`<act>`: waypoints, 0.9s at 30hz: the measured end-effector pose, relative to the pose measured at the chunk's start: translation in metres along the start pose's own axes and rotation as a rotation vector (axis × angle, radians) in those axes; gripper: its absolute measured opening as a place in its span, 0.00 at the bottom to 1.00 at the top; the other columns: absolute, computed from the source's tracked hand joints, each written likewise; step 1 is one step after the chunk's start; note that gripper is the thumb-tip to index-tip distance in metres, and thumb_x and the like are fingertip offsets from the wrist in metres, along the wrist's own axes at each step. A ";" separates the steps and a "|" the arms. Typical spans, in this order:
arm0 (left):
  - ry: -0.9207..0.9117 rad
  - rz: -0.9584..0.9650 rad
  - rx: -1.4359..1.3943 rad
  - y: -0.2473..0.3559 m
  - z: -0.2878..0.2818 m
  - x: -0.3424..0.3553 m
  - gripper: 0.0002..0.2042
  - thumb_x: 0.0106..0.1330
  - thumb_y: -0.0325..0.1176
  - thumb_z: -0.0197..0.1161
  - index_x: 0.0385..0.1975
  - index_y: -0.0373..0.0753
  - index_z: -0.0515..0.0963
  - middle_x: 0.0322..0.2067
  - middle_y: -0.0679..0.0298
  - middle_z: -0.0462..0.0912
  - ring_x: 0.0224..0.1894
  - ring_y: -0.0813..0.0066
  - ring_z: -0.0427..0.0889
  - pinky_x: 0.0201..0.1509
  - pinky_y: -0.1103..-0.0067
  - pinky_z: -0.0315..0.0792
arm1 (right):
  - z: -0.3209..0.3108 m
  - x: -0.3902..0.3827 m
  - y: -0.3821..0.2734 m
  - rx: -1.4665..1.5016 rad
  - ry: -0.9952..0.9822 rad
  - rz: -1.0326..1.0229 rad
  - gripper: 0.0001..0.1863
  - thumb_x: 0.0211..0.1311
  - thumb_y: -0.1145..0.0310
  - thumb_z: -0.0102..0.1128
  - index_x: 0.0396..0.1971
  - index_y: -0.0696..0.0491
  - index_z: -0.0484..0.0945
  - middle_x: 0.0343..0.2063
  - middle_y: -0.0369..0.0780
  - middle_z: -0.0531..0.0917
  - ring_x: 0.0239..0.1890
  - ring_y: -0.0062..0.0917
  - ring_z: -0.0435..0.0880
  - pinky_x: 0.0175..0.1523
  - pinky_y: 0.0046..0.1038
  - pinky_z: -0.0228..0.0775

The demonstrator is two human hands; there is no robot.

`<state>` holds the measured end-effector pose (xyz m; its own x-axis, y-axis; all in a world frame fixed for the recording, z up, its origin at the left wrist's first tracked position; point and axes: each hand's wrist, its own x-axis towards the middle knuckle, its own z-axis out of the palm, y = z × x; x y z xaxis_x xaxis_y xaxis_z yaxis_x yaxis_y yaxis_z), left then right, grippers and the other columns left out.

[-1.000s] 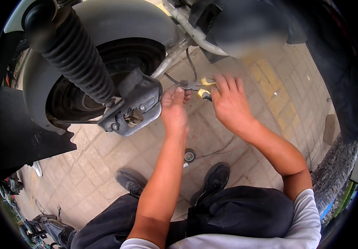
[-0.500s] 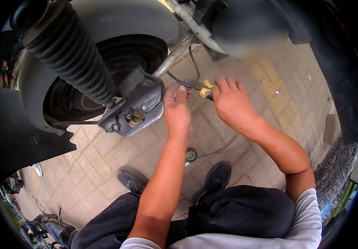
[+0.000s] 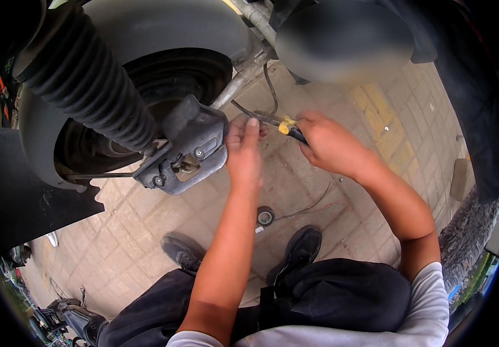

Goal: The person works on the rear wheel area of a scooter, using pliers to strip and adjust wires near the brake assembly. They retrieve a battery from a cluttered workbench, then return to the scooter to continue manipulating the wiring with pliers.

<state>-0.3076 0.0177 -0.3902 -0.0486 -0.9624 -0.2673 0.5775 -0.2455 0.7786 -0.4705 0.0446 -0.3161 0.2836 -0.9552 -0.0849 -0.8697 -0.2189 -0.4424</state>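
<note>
My right hand (image 3: 331,141) is closed round the handles of a pair of pliers (image 3: 294,133) with yellow and black grips. The pliers' jaws point left and meet the end of a black cable (image 3: 241,106); the exact contact is too small to make out. That cable comes down from the vehicle's frame. My left hand (image 3: 244,144) pinches it between thumb and fingers, close to the jaws. Just left of this hand is a dark bracket (image 3: 209,165) with bolts and an oval opening.
A ribbed black boot (image 3: 96,87) slants in front of a wheel (image 3: 174,69) under a grey fender. On the paving below my hands lie a roll of black tape (image 3: 265,216) and thin wires (image 3: 304,211). A brick (image 3: 459,178) sits at the right.
The pliers' handles have come together in my right hand, which has turned a little and shifted slightly right. My left hand stays at the cable.
</note>
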 end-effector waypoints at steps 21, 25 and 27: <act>0.002 -0.019 0.032 -0.003 -0.006 0.008 0.05 0.67 0.28 0.54 0.37 0.35 0.73 0.34 0.63 0.78 0.36 0.75 0.77 0.45 0.77 0.72 | -0.024 0.019 0.003 0.255 -0.304 0.073 0.12 0.54 0.67 0.58 0.26 0.62 0.72 0.26 0.51 0.74 0.33 0.46 0.75 0.38 0.40 0.65; 0.084 0.074 0.057 -0.003 0.009 0.000 0.07 0.65 0.25 0.57 0.40 0.33 0.69 0.36 0.60 0.77 0.36 0.76 0.77 0.43 0.79 0.73 | -0.017 -0.001 0.004 0.431 -0.117 0.178 0.14 0.54 0.65 0.58 0.22 0.62 0.70 0.23 0.51 0.73 0.29 0.45 0.74 0.37 0.40 0.64; 0.127 0.220 0.092 -0.006 0.018 -0.002 0.11 0.62 0.24 0.60 0.40 0.32 0.67 0.36 0.60 0.75 0.35 0.78 0.76 0.41 0.83 0.72 | -0.013 -0.015 0.002 0.501 -0.074 0.292 0.15 0.55 0.64 0.58 0.22 0.62 0.70 0.22 0.50 0.73 0.28 0.43 0.73 0.36 0.39 0.64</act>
<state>-0.3257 0.0189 -0.3840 0.1759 -0.9729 -0.1501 0.4860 -0.0468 0.8727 -0.4821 0.0559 -0.3045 0.1039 -0.9415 -0.3207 -0.6243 0.1893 -0.7579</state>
